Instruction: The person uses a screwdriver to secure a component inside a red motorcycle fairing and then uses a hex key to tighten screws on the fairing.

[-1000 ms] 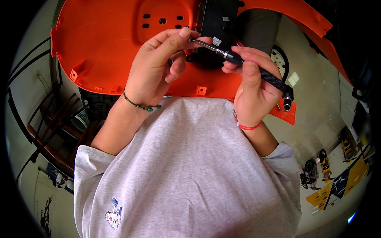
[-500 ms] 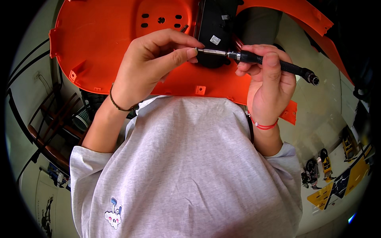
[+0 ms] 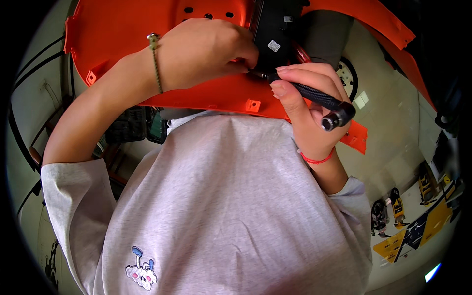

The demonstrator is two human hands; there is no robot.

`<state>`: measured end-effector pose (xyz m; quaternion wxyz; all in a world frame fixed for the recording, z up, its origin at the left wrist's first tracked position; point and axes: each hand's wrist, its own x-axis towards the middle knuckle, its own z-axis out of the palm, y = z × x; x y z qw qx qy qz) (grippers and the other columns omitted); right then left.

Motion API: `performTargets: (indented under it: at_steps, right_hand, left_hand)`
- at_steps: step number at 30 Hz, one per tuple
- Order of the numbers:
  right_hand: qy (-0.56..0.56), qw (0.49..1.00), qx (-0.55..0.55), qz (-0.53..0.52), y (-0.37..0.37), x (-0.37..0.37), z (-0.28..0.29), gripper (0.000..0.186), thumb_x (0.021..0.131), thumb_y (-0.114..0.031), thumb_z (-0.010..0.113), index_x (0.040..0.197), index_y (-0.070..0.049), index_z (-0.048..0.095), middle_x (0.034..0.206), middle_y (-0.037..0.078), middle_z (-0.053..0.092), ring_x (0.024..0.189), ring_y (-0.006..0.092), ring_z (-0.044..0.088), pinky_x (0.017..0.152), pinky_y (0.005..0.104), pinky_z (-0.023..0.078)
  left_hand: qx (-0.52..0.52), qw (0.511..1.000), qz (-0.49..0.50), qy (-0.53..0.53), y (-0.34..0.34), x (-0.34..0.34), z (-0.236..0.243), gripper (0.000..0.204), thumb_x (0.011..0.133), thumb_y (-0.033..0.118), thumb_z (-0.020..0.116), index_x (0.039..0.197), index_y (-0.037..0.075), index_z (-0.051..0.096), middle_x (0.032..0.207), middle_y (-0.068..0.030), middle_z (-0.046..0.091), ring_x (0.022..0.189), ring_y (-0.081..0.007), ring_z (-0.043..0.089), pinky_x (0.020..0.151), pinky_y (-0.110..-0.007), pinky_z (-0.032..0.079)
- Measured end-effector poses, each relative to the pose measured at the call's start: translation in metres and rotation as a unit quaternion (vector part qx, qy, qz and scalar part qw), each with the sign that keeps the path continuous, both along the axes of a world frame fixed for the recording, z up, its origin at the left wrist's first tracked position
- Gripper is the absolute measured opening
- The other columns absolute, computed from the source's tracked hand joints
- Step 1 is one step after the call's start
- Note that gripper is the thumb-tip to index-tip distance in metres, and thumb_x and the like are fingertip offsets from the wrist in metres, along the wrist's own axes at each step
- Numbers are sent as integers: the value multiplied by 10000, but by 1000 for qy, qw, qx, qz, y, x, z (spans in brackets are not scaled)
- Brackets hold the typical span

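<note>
My right hand (image 3: pixel 312 118) is closed around a black screwdriver (image 3: pixel 318 96) with a knurled handle and a socket-like metal butt end. The screwdriver slants, its butt toward me and its shank pointing up-left at the lower end of a black housing (image 3: pixel 275 29). My left hand (image 3: pixel 204 51) reaches across a large orange plastic panel (image 3: pixel 115 32), palm down, with fingers curled at the housing's lower left edge beside the shank. Those fingertips are mostly hidden, so whatever they pinch cannot be made out. The screwdriver's tip is hidden too.
A small red object (image 3: pixel 301 53) lies right of the housing. Orange tabs (image 3: pixel 253 105) stick up along the panel's near edge. Below my left forearm sits a dark case (image 3: pixel 127 125). Yellow and black items (image 3: pixel 396 209) stand on the floor at right.
My hands have lowered the screwdriver to the housing, its butt swinging toward me. The left hand left the bit's end and rolled palm down, with its elbow swinging out left.
</note>
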<state>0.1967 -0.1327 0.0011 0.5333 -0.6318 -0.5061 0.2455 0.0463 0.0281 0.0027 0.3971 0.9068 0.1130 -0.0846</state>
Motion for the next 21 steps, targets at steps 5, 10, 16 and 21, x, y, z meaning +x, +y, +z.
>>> performTargets:
  at_steps: [5,10,16,21]
  right_hand:
    - [-95,993,-3,68,-7,-12,2,309,694,-17,839,960,0,681,939,118,676,799,234,671,691,309,548]
    - [-107,989,5,101,-19,-28,-18,334,727,19,767,1034,-3,639,1019,98,622,827,240,658,704,324,562]
    - [-115,988,15,99,-20,-30,-24,316,741,3,763,1031,6,639,1017,104,620,833,240,657,708,322,564]
    - [-110,989,25,91,-17,-28,-25,308,743,9,755,1029,9,639,1014,104,622,820,239,661,692,319,566]
  left_hand:
    - [84,992,-88,-36,-7,0,-21,95,809,145,646,887,99,672,874,-12,653,696,-233,649,566,-360,502]
    - [92,987,-127,21,-10,-1,-29,141,840,102,569,941,76,663,951,-56,643,765,-272,680,616,-378,548]
    - [105,990,-96,-5,-12,-9,-39,140,814,130,616,939,83,659,930,-36,634,728,-240,661,576,-358,526]
    - [78,996,-52,10,-10,-9,-33,144,808,152,664,938,91,666,914,-31,650,725,-240,658,594,-351,526]
